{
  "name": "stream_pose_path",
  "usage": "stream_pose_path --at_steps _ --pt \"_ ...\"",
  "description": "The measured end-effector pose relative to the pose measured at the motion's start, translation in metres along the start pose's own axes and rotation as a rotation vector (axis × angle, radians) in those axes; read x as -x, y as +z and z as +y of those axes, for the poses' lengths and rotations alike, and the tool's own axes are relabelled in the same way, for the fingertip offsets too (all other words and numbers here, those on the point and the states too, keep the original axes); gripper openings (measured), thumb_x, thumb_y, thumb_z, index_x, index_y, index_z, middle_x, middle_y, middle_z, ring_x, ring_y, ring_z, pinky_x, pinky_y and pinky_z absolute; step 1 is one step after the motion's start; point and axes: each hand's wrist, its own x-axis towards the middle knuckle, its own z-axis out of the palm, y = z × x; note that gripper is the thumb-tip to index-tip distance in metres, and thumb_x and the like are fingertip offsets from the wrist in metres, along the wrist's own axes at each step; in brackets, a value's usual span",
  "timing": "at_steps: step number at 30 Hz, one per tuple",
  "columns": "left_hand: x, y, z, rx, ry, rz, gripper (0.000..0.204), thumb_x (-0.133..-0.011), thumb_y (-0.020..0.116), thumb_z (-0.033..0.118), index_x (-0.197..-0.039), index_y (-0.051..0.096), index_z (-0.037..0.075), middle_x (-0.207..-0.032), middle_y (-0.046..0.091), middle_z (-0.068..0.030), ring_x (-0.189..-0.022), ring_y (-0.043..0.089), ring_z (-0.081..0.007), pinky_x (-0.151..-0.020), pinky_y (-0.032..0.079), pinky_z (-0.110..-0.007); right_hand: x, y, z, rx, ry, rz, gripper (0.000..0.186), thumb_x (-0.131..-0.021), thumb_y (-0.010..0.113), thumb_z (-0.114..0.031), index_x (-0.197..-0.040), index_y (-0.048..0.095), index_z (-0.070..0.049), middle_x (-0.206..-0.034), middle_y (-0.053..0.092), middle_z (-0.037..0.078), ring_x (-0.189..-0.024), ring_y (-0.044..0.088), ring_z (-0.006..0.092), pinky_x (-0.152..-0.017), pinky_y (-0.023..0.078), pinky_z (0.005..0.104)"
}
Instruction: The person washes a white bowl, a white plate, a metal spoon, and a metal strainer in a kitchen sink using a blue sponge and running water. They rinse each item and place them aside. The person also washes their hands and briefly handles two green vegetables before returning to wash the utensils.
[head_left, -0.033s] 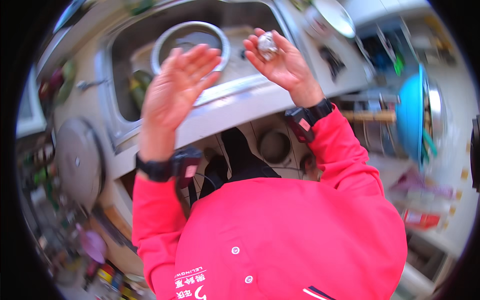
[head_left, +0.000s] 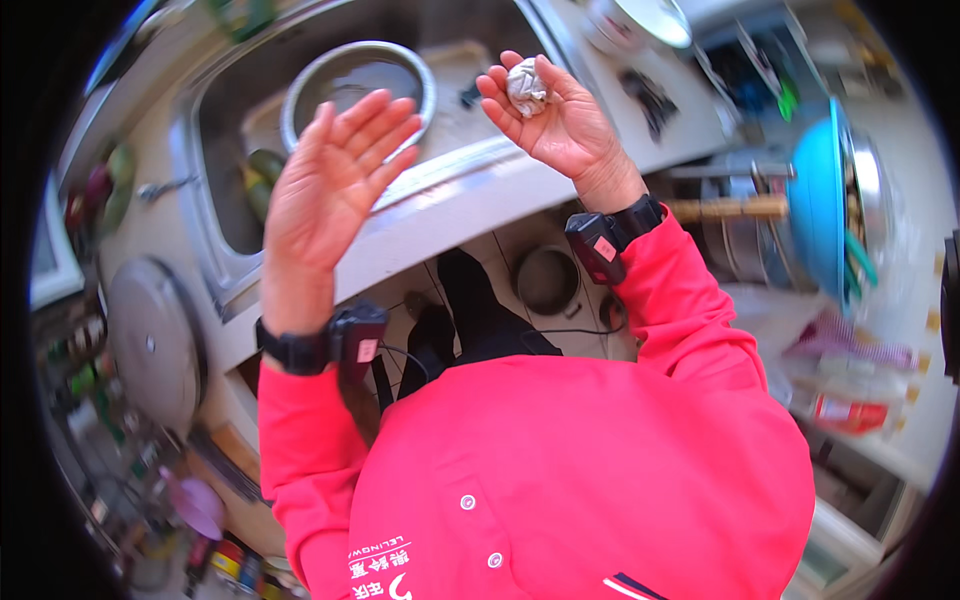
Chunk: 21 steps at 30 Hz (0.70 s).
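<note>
My right hand (head_left: pixel 575 140) is palm up over the sink's front edge, its fingers curled loosely round a crumpled whitish ball (head_left: pixel 527 88). Whether that ball is cloth or paper I cannot tell. My left hand (head_left: pixel 335 190) is raised, holding nothing, its palm bare and fingers stretched out. Beneath and beyond it stands a round metal basin (head_left: pixel 431 100) with some liquid inside, in the steel sink (head_left: pixel 450 172). A green and yellow vegetable (head_left: pixel 262 182) lies in the sink beside my left hand, which partly hides it.
Left of the sink are a round grey lid (head_left: pixel 150 335) and more vegetables (head_left: pixel 118 185). A white bowl (head_left: pixel 655 20) and a dark object (head_left: pixel 650 103) sit on the right counter. A blue basin (head_left: pixel 820 200) stands farther right. On the floor is a pot (head_left: pixel 547 280).
Both hands and the sink sit slightly farther left in the picture, as the view has shifted. The whitish ball remains in my right hand; my left hand stays open.
</note>
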Motion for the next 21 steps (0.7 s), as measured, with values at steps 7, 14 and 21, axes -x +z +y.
stream_pose_path --at_steps 7,14,21 --pt "-0.012 0.018 -0.082 -0.126 -0.268 0.188 0.049 -0.097 0.038 0.035 -0.127 0.043 -0.003 -0.128 0.048 -0.0198 -0.118 0.048 -0.0321 -0.097 0.042 -0.042 0.162 -0.07 -0.001 -0.029 -0.22 0.497 0.029 -0.091 0.053 -0.021 -0.113 0.054 -0.001 -0.104 0.06 0.016 -0.103 0.058 0.0305 -0.089 0.049 0.0437" --pt "-0.004 -0.006 -0.167 -0.176 -0.423 0.22 0.047 -0.094 0.044 0.038 -0.125 0.047 0.002 -0.122 0.054 -0.0146 -0.112 0.053 -0.0279 -0.093 0.044 -0.041 0.288 -0.168 0.025 -0.295 -0.272 0.484 0.02 -0.092 0.051 -0.017 -0.107 0.053 -0.005 -0.11 0.057 0.014 -0.105 0.056 0.0291 -0.089 0.049 0.0421" --pt "0.017 0.003 -0.198 -0.117 -0.402 0.28 0.048 -0.092 0.048 0.037 -0.124 0.047 0.0 -0.121 0.054 -0.0158 -0.11 0.053 -0.0275 -0.093 0.044 -0.041 0.312 -0.172 0.012 -0.221 -0.256 0.765 0.016 -0.088 0.058 -0.016 -0.101 0.059 -0.006 -0.102 0.063 0.011 -0.101 0.059 0.027 -0.084 0.052 0.0412"
